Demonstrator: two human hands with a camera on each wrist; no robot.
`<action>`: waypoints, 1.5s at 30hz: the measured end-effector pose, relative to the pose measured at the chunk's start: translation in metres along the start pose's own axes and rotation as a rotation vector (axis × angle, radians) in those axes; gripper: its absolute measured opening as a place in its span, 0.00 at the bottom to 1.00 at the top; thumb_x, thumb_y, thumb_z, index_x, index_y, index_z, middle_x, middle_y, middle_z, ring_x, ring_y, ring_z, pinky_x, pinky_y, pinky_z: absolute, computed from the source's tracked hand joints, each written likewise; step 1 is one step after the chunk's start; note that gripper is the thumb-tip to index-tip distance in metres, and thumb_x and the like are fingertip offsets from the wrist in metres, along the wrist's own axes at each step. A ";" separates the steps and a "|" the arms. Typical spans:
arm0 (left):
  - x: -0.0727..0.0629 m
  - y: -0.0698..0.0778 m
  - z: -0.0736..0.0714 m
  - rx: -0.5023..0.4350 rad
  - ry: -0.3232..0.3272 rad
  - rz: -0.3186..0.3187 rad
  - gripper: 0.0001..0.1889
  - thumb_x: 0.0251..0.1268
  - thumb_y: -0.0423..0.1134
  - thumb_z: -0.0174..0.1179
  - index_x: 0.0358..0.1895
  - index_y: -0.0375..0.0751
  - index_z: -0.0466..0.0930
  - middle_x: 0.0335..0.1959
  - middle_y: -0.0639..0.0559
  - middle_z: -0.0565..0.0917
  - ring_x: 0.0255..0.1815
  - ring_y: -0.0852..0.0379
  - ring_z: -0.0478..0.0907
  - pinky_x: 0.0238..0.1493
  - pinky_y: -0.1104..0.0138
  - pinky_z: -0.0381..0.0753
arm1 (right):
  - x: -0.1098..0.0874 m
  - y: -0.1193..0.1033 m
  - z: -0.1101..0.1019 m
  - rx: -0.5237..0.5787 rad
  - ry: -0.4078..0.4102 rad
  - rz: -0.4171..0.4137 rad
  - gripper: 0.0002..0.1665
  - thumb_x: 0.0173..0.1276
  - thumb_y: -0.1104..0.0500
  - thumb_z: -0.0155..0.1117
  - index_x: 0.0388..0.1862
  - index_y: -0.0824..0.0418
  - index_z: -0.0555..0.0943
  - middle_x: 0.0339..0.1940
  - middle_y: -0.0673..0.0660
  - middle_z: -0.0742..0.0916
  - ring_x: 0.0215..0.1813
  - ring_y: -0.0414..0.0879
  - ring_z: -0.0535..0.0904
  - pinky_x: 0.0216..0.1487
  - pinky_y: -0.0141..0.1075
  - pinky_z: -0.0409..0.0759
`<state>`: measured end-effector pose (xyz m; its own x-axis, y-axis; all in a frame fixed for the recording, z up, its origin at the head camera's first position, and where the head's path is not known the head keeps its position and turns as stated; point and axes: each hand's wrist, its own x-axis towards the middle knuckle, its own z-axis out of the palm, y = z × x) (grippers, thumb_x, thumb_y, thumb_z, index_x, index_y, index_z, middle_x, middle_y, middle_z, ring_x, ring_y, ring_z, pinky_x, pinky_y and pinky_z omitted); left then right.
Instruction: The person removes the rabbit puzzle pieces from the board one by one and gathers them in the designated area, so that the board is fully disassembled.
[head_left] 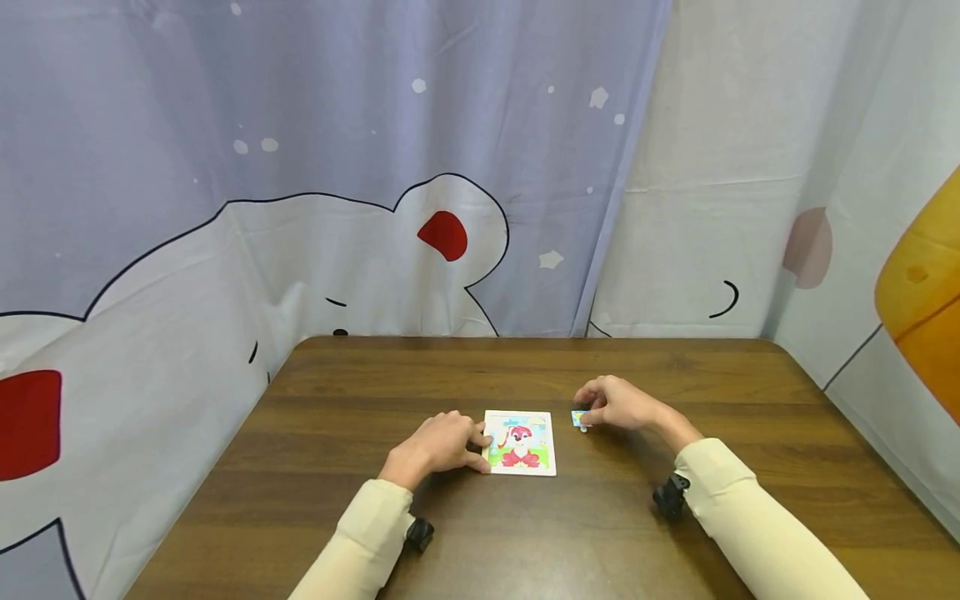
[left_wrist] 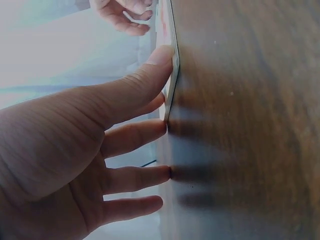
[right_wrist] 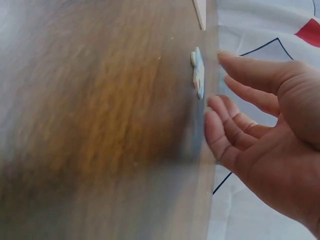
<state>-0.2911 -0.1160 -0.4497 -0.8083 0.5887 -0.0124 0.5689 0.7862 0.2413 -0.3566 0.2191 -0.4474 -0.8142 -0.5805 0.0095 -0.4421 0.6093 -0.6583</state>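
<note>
A square picture puzzle (head_left: 519, 444) with a pale border and a red animal on it lies flat on the table. At its left side my left hand (head_left: 444, 443) rests with fingers spread; the left wrist view shows the thumb (left_wrist: 161, 55) on the puzzle board's edge (left_wrist: 173, 92) and other fingertips down by the tabletop. To the right of the board is a small loose puzzle piece (head_left: 578, 418), blue and yellow, flat on the wood. My right hand (head_left: 617, 403) hovers over it with loosely bent fingers. In the right wrist view a gap shows between the piece (right_wrist: 199, 75) and the fingertips.
The brown wooden table (head_left: 360, 375) extends around both hands. Behind it hangs a printed curtain (head_left: 337, 267) with cartoon shapes, reaching down to the table's far edge. Each wrist carries a small black camera, such as the one under the right sleeve (head_left: 670, 495).
</note>
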 end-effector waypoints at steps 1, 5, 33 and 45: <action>0.000 0.000 0.000 -0.002 0.001 0.000 0.27 0.55 0.57 0.71 0.56 0.50 0.86 0.65 0.48 0.77 0.61 0.41 0.77 0.50 0.53 0.81 | 0.001 0.000 -0.001 0.008 0.006 -0.001 0.21 0.62 0.63 0.74 0.51 0.71 0.83 0.45 0.61 0.87 0.38 0.45 0.83 0.39 0.35 0.80; -0.001 0.000 0.000 -0.003 0.000 0.002 0.26 0.55 0.57 0.71 0.56 0.50 0.87 0.68 0.47 0.75 0.62 0.40 0.77 0.50 0.53 0.81 | 0.005 -0.007 0.000 0.037 0.008 -0.021 0.22 0.64 0.61 0.73 0.54 0.71 0.82 0.48 0.64 0.87 0.40 0.45 0.83 0.40 0.36 0.81; 0.000 0.003 0.000 -0.020 -0.043 -0.020 0.27 0.57 0.57 0.70 0.62 0.61 0.82 0.70 0.44 0.72 0.61 0.40 0.77 0.43 0.57 0.81 | 0.055 -0.059 0.054 0.083 -0.201 -0.160 0.23 0.62 0.73 0.69 0.57 0.70 0.81 0.54 0.62 0.84 0.46 0.48 0.83 0.45 0.35 0.81; 0.001 0.001 0.000 -0.008 -0.041 0.007 0.26 0.57 0.56 0.70 0.61 0.58 0.83 0.68 0.45 0.75 0.46 0.43 0.83 0.31 0.65 0.77 | 0.063 -0.062 0.057 0.018 -0.241 -0.190 0.23 0.58 0.76 0.68 0.54 0.69 0.83 0.50 0.60 0.86 0.43 0.51 0.81 0.42 0.33 0.78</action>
<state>-0.2917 -0.1149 -0.4493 -0.7973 0.6015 -0.0504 0.5731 0.7806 0.2495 -0.3592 0.1136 -0.4489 -0.6037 -0.7960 -0.0436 -0.5697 0.4691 -0.6748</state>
